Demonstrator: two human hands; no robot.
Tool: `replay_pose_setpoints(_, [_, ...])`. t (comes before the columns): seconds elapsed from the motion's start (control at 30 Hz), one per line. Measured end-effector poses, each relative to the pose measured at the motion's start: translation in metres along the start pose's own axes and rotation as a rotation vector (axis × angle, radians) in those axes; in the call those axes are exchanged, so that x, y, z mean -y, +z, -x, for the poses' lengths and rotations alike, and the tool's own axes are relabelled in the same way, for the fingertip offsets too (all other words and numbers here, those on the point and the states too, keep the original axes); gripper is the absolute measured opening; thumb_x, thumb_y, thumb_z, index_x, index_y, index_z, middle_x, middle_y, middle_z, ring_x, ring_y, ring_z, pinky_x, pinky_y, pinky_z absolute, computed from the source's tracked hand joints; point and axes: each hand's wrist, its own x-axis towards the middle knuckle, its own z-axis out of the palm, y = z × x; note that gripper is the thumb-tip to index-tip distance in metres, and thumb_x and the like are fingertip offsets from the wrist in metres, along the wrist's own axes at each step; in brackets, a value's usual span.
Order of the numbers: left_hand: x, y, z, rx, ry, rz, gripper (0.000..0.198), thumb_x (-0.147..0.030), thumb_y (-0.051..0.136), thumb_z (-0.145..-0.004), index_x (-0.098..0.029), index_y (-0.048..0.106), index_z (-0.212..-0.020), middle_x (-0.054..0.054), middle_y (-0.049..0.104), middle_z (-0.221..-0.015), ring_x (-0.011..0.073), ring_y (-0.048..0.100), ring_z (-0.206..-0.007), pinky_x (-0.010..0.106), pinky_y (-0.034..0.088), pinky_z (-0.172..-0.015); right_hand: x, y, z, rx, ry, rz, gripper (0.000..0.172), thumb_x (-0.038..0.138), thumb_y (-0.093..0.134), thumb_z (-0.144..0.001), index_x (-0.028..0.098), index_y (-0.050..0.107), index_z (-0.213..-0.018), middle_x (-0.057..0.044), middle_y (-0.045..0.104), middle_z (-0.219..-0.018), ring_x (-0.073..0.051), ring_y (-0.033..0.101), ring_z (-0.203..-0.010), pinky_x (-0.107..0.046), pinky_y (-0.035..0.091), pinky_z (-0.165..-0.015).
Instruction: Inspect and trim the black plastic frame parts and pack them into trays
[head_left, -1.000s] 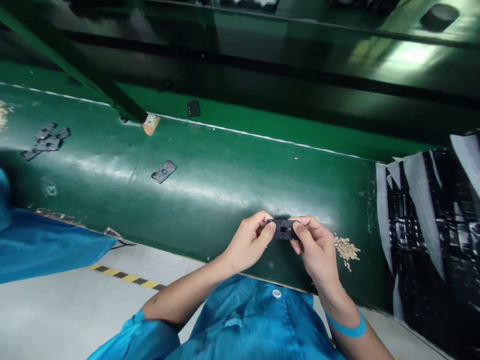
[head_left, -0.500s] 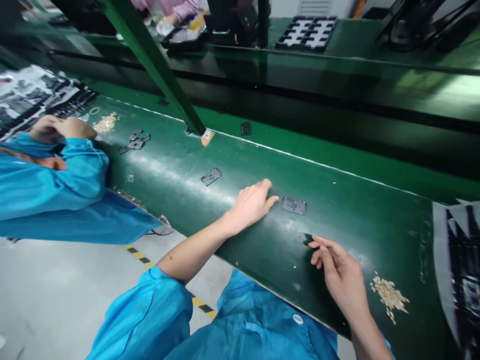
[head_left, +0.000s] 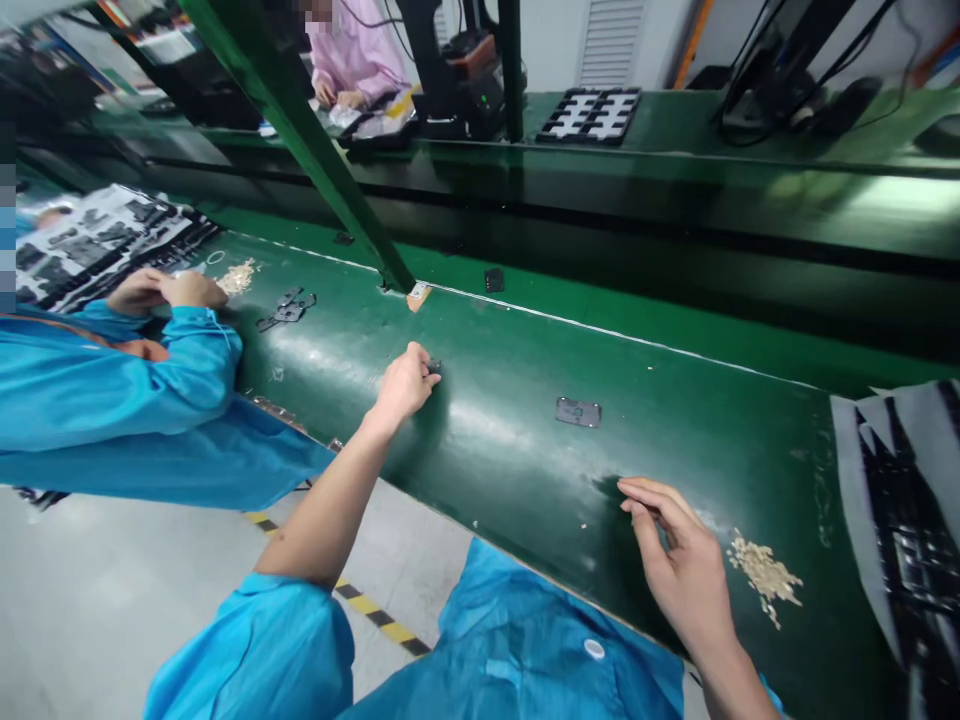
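Note:
My left hand (head_left: 406,384) is closed on a small black part (head_left: 433,368), mostly hidden by the fingers, over the middle of the green table (head_left: 510,470). Another flat black part (head_left: 578,412) lies between my two hands, touched by neither. To its lower right, my right hand (head_left: 671,535) hovers over the table with its fingertips close together; whether something tiny is between them cannot be made out. Beside that hand lies a pile of small pale pieces (head_left: 763,577).
At the left a co-worker's hands (head_left: 169,290) are near another pale pile (head_left: 238,277) and some black parts (head_left: 289,308). A green post (head_left: 300,150) slants down to the table. Wrapped black parts (head_left: 911,540) lie far right.
My left hand has moved left, from beside the central black part to the other black part, and has closed on it. My right hand stays near the pale pile, its fingers closer together.

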Motion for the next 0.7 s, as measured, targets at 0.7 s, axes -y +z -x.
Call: replay_pose_setpoints(0.7, [-0.183, -0.028, 0.143, 0.473, 0.809, 0.599, 0.017, -0.031, 0.058, -0.102, -0.022, 0.064, -0.090, -0.003, 0.065, -0.071, 0.0136, 0.058, -0.062, 0.024, 0.041, -0.061, 0.025, -0.025, 0.002, -0.142, 0.069, -0.243, 0.030, 0.031, 0.068, -0.102, 0.022, 0.069, -0.130, -0.011, 0.071, -0.121, -0.017, 0.068, -0.078, -0.032, 0.058, -0.072])
